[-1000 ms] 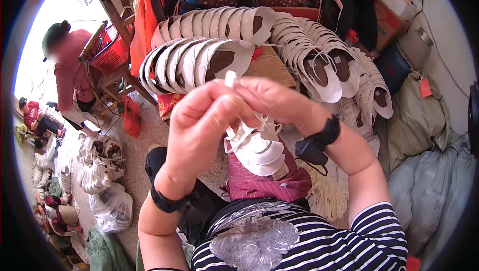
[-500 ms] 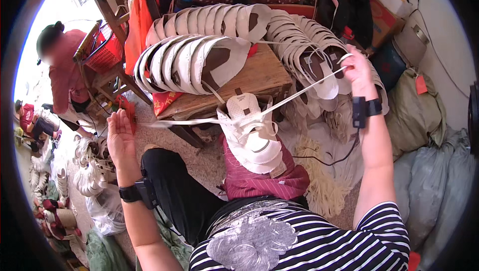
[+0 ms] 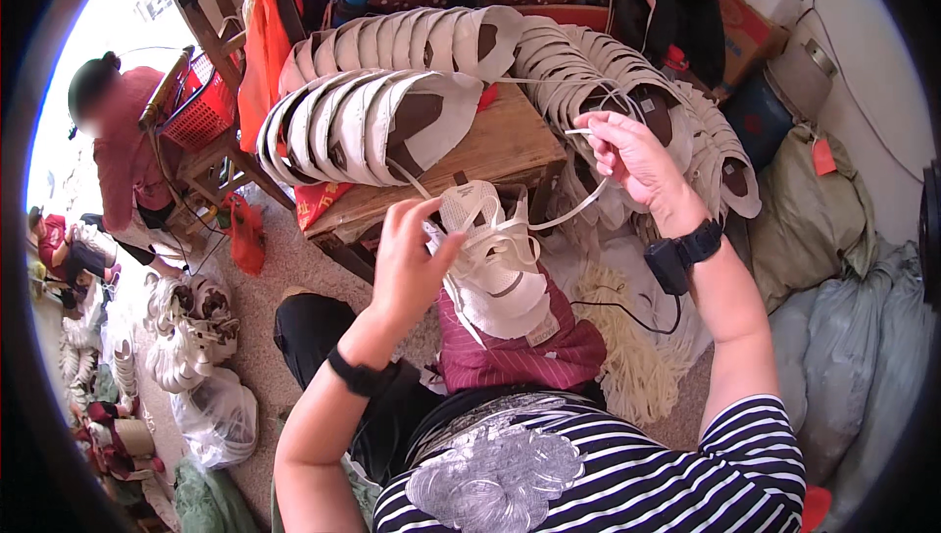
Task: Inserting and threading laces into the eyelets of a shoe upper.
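Shoe upper (image 3: 502,305) looks part-laced, lace (image 3: 588,202) not snug yet; right hand (image 3: 632,160) pinches it, 2 o'clock; left hand (image 3: 406,268) splayed, 9ish.

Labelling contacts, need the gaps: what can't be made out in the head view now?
All in the head view:
Shoe: part of its left edge is hidden behind the left hand, so whether they touch is unclear.
Green sack: contents hidden by its cloth.
Black object: cut off by the right rim.
Far-left person: too small to tell what the fingers do.
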{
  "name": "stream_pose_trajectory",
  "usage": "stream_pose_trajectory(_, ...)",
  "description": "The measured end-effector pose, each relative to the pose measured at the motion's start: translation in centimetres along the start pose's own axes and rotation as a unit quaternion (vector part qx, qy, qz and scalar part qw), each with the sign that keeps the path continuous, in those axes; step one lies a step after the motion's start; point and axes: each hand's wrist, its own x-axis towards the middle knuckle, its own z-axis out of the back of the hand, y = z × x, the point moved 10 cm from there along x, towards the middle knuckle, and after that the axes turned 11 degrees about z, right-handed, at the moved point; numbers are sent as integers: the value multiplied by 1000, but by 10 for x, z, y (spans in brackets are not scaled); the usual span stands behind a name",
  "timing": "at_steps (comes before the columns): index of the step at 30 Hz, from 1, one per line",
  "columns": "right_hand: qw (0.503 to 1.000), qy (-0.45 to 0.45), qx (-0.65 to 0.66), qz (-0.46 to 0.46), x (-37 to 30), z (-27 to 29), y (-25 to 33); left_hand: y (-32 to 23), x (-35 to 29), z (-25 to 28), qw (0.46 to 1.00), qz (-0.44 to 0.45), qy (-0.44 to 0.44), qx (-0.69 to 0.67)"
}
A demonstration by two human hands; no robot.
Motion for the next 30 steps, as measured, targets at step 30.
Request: stream_pose_trajectory(30, 927, -317, -93, 179, 15, 247, 98, 82, -19, 110, 936, 22, -24, 351)
